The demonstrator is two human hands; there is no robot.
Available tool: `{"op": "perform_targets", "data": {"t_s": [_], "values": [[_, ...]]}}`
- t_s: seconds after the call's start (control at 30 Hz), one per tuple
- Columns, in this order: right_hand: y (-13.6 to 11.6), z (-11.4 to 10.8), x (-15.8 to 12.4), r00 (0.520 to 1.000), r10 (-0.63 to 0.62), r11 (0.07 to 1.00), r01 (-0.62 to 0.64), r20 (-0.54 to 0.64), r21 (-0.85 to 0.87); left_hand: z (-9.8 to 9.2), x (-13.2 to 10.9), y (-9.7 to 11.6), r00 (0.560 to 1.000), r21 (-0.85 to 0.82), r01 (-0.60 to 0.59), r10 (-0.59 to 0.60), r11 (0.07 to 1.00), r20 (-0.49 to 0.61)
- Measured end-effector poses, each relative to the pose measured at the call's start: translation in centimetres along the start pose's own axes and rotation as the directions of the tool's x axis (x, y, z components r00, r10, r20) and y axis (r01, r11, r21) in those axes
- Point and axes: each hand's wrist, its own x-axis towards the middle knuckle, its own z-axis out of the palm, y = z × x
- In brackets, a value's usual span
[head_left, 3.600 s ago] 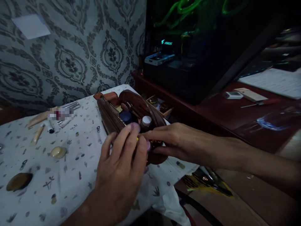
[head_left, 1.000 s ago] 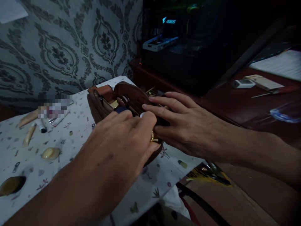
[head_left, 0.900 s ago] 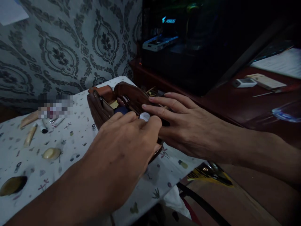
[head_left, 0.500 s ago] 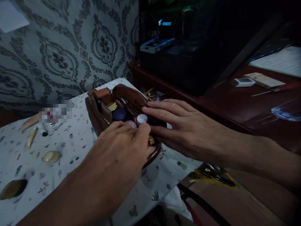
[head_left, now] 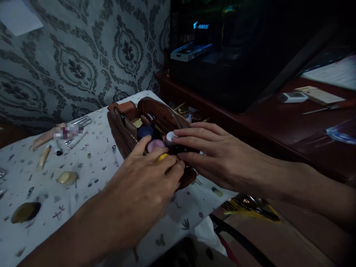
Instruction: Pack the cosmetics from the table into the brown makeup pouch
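Note:
A brown zippered bag (head_left: 122, 135) stands unzipped on the cloth-covered table, filled with small cosmetics. Over its near edge reaches my left hand (head_left: 144, 185), fingers apart and tips among the contents, beside a round pink item (head_left: 155, 145) and a small yellow one (head_left: 162, 158). My right hand (head_left: 219, 157) comes in from the right with fingers stretched out; its fingertips touch a white round cap (head_left: 170, 137) at the bag's right side. Deeper in sits a dark blue round item (head_left: 145, 132). What lies under the left fingers is partly hidden.
Left on the patterned tablecloth (head_left: 102, 193) are several tubes (head_left: 43, 157), a cream-coloured rounded item (head_left: 67, 178) and a dark oval one (head_left: 26, 212). Behind the bag stands a black computer case (head_left: 211, 78) on a dark red desk (head_left: 267, 137). Patterned wallpaper rises at the back left.
My left hand's fingers have spread, uncovering the pink item and the yellow one. The right fingertips have come over the white cap. The whole view has shifted slightly.

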Motion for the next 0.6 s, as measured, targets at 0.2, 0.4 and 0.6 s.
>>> {"op": "perform_targets", "data": {"t_s": [0.2,0.4,0.6], "values": [[0.0,0.0,-0.1,1.0,0.006,1.0,-0.005,0.011,-0.027,-0.8,-1.8,-0.2,0.973,0.036,0.193,-0.186,0.981,-0.133],[-0.2,0.3,0.7,0.999,-0.003,1.0,0.004,-0.052,0.021,0.8,-1.3,0.2,0.984,0.035,0.152,-0.148,0.988,-0.095],[-0.6,0.0,1.5,1.0,0.001,0.982,-0.003,0.009,0.188,1.6,-1.4,0.4,0.99,0.084,0.123,-0.116,0.989,-0.078]]}}
